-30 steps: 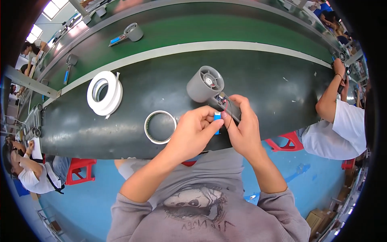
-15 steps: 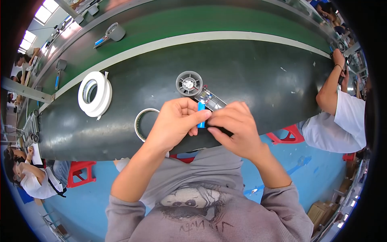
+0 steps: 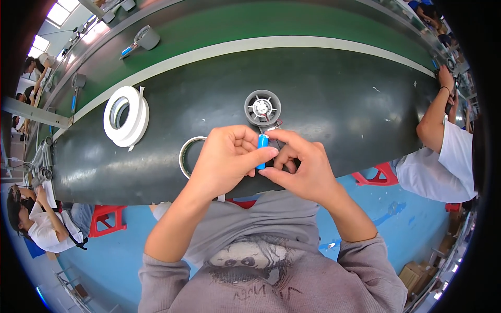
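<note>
A small blue battery cell (image 3: 262, 152) stands between my hands over the dark table mat. My left hand (image 3: 225, 159) pinches it, thumb across its front. My right hand (image 3: 304, 163) is closed at the cell's other side, index finger by its top and thumb by its lower end. Just beyond lies a grey round fan housing (image 3: 262, 108) with white blades or ribs inside. Wires and a small circuit part (image 3: 274, 125) come off its near side, and my right hand hides most of the handle part. Beside my left hand lies a tape roll (image 3: 183, 160), partly covered.
Two stacked white tape rolls (image 3: 125, 116) lie at the left. Past the pale rail (image 3: 292, 41), a green conveyor belt (image 3: 224, 23) carries another fan unit (image 3: 146, 38). A person in white (image 3: 436, 156) works at the right, another (image 3: 47, 219) at the left. Red stools (image 3: 108, 219) stand below.
My right fingers have closed in on the blue cell's side. The fan unit has shifted right and turned, its handle now mostly behind my right hand. The whole view has shifted slightly.
</note>
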{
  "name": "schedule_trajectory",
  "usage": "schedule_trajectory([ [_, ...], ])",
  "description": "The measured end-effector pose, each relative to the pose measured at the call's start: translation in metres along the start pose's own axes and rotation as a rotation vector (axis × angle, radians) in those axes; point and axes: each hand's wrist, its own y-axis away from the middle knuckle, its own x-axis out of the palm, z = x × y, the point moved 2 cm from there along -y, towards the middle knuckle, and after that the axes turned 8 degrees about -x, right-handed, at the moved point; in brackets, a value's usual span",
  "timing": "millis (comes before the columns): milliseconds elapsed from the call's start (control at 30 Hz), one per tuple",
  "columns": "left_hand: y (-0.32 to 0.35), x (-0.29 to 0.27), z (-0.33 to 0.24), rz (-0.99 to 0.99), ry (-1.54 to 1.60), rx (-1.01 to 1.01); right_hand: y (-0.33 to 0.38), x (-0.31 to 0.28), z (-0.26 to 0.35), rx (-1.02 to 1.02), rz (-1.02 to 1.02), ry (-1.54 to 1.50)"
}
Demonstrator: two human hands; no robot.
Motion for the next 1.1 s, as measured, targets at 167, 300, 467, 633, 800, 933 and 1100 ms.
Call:
schedule_trajectory([
  [167, 0.006, -0.004, 0.000, -0.003, 0.005, -0.054, -0.002, 0.004, -0.008, -0.070, 0.015, 0.021],
  [300, 0.034, -0.022, 0.020, -0.399, -0.026, 0.276, -0.003, 0.003, -0.010, -0.233, -0.001, 0.126],
  [467, 0.070, -0.048, 0.032, -0.509, -0.822, 0.521, -0.005, 0.007, -0.016, -0.307, -0.004, 0.195],
  [633, 0.073, -0.051, 0.047, -0.430, -0.992, 0.516, -0.008, 0.005, -0.017, -0.340, 0.034, 0.190],
  [800, 0.070, -0.041, 0.047, -0.368, -0.863, 0.558, -0.009, 0.006, -0.018, -0.334, 0.050, 0.152],
  [933, 0.065, -0.034, 0.045, -0.368, -0.802, 0.589, -0.009, 0.005, -0.019, -0.318, 0.054, 0.127],
  [1100, 0.062, -0.033, 0.044, -0.319, -0.724, 0.591, -0.012, 0.004, -0.017, -0.314, 0.058, 0.116],
])
